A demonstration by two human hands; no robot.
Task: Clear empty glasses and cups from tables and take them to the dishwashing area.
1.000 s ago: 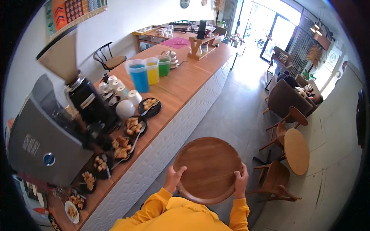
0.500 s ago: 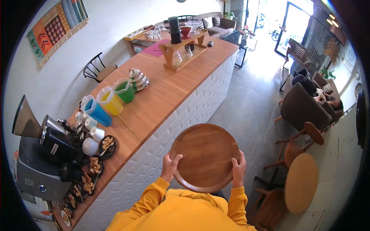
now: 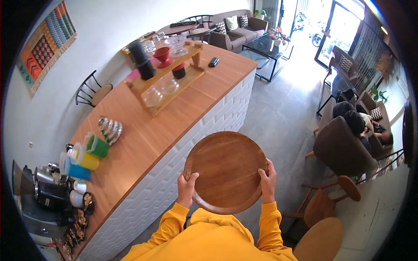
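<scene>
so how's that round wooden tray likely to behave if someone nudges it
The round wooden tray is probably stiff: it shows no sag between the left hand and right hand. Its smooth, faintly glossy surface may be somewhat slippery. Gripped only at its left and right edges, it could tip if nudged on the far side.
</scene>
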